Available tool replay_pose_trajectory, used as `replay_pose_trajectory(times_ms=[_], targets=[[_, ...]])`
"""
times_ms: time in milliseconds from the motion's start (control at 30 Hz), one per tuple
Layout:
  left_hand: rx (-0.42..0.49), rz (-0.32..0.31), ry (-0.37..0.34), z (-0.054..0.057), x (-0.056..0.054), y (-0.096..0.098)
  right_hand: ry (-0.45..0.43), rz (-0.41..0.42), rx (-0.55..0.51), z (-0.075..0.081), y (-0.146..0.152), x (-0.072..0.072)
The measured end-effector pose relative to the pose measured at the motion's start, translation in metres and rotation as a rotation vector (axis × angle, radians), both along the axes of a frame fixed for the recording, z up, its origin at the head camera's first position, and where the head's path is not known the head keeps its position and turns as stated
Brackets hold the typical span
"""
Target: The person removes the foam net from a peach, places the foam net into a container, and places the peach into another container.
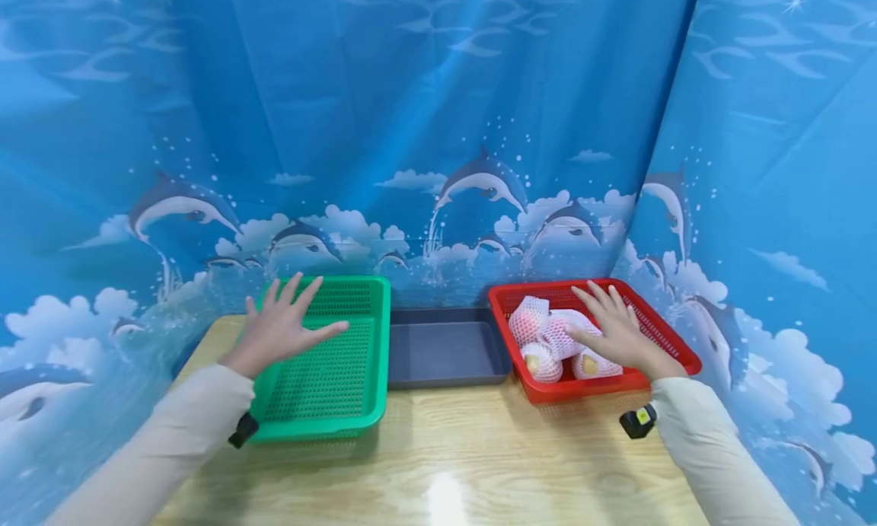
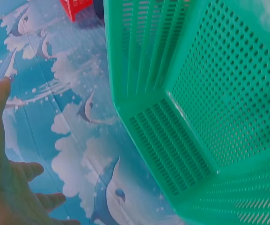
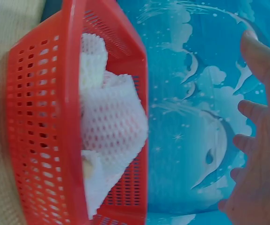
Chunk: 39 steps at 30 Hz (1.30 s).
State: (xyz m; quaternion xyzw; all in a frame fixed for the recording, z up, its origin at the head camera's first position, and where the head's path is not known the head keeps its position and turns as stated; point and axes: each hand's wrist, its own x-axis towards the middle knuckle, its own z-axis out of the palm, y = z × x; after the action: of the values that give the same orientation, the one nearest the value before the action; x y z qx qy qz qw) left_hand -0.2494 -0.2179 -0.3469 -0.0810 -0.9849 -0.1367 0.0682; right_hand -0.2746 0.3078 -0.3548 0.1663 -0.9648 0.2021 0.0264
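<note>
My left hand (image 1: 282,329) is spread above the green basket (image 1: 381,358), fingers straight and holding nothing. In the left wrist view the perforated floor and walls of that basket show bare. Over the red basket (image 1: 658,317) hovers my right hand (image 1: 613,332), its fingers also spread and nothing in its grasp. Inside the red basket lie several round, pinkish things in white foam netting, one netted piece (image 1: 529,320) at the back left and another (image 1: 543,363) at the front. The right hand partly covers the contents in the head view.
A shallow dark grey tray (image 1: 445,351) stands between the two baskets. All three are on a light wooden table (image 1: 466,450). Behind and to the sides hangs a blue curtain (image 1: 425,130) printed with dolphins. Each wrist carries a small black camera (image 1: 639,422).
</note>
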Motion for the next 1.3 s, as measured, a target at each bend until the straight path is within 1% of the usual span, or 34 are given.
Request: replay_pose_trajectory(times_ms=[133, 333, 467, 633, 800, 1067, 1167, 1300], targets=[[0.020, -0.017, 0.009, -0.007, 0.001, 0.010, -0.018, 0.000, -0.034, -0.009, 0.003, -0.002], [0.049, -0.042, 0.032, -0.021, 0.001, 0.024, -0.026, -0.010, -0.072, -0.028, 0.006, -0.007], [0.072, -0.042, 0.030, -0.032, 0.000, 0.034, -0.082, -0.031, -0.144, -0.038, 0.006, -0.010], [0.109, -0.056, 0.015, -0.045, 0.002, 0.050, -0.155, -0.071, -0.229, -0.046, 0.004, -0.013], [0.154, -0.078, -0.024, -0.055, 0.006, 0.065, -0.181, -0.087, -0.259, -0.054, 0.003, -0.018], [0.250, -0.126, -0.087, -0.063, 0.010, 0.085, -0.192, -0.123, -0.301, -0.066, 0.002, -0.029], [0.270, -0.143, -0.091, -0.066, 0.012, 0.091, -0.206, -0.151, -0.308, -0.071, 0.003, -0.032], [0.288, -0.157, -0.089, -0.071, 0.015, 0.098, -0.217, -0.166, -0.306, -0.075, 0.004, -0.037]])
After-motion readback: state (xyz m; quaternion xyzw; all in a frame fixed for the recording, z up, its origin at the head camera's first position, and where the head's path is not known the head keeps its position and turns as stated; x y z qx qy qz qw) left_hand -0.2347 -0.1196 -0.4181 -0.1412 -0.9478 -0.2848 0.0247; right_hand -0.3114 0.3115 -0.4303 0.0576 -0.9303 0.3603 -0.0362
